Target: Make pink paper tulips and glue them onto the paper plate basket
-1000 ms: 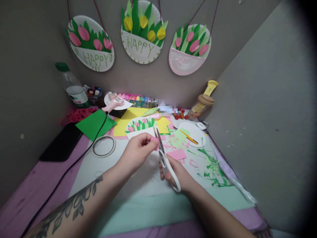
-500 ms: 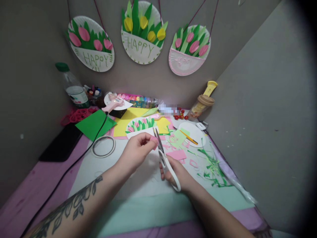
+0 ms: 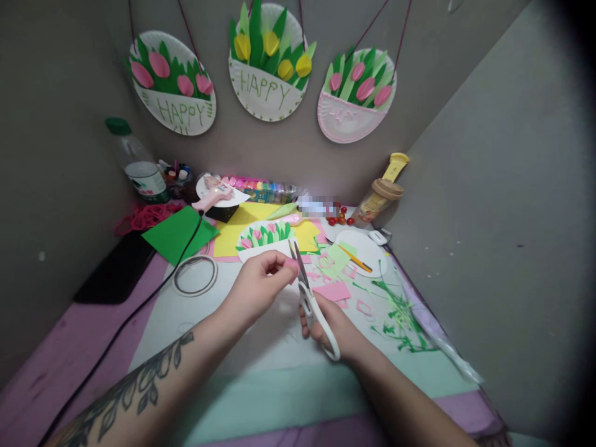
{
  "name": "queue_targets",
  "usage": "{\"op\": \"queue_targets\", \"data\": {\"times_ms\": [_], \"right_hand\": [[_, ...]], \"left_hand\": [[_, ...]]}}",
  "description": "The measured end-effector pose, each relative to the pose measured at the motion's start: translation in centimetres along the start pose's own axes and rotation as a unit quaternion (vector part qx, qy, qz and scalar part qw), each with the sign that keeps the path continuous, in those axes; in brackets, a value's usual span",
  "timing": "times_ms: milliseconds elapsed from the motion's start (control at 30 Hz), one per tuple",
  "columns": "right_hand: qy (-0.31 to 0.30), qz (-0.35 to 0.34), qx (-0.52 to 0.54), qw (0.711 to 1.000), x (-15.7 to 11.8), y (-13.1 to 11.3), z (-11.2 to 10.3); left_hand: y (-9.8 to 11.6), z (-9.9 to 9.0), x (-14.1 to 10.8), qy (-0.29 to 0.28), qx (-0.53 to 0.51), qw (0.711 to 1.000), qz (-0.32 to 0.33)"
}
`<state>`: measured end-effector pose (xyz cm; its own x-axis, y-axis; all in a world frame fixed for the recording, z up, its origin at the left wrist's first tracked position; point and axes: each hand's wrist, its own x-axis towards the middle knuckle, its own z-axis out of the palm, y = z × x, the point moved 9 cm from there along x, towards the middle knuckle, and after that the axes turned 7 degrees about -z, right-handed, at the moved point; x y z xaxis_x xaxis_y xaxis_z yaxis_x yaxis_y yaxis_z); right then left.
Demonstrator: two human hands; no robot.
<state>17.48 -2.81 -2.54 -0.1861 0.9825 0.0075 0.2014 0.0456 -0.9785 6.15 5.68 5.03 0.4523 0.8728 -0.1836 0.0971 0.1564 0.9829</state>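
Observation:
Between the thumb and fingers of my left hand [image 3: 265, 279] is a small piece of pink paper [image 3: 292, 266], mostly covered by the fingertips. My right hand [image 3: 333, 323] grips white-handled scissors [image 3: 306, 292], whose blades point up and stand slightly apart beside the pink piece. Behind my hands lies a paper plate craft [image 3: 263, 239] with green leaves and pink tulips, its lower part hidden by my left hand. Right of the scissors are a pink paper rectangle [image 3: 333, 291] and pink scraps [image 3: 364, 307].
Green trimmings [image 3: 403, 316] lie on the right, near a pencil [image 3: 356, 258] on a white disc. At left are a tape roll [image 3: 194, 275], green paper [image 3: 179, 236] and a pink glue gun [image 3: 213, 197] with a black cable. A bottle [image 3: 139, 167] stands behind.
The pink piece and my left fingertips have shifted very slightly right, nearer the scissor blades. Everything else looks the same.

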Motion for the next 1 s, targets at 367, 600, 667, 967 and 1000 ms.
{"op": "queue_targets", "data": {"times_ms": [367,600,667,967,1000], "right_hand": [[-0.005,0.03,0.021,0.999,-0.06,0.32,-0.11],[-0.004,0.034,0.032,0.999,-0.07,0.46,-0.24],[-0.004,0.035,0.022,0.999,-0.07,0.41,-0.29],[-0.013,0.028,0.02,0.999,-0.09,0.23,0.1],[-0.014,0.023,0.018,0.999,-0.06,0.1,0.12]], "left_hand": [[0.18,-0.41,-0.01,0.011,0.006,1.0,0.005],[0.43,-0.68,0.03,0.016,0.017,1.0,0.001],[0.62,-0.84,0.05,0.019,0.023,1.0,0.003],[0.64,-0.8,0.02,0.018,0.015,1.0,-0.005],[0.64,-0.73,-0.01,0.016,0.016,1.0,-0.004]]}}
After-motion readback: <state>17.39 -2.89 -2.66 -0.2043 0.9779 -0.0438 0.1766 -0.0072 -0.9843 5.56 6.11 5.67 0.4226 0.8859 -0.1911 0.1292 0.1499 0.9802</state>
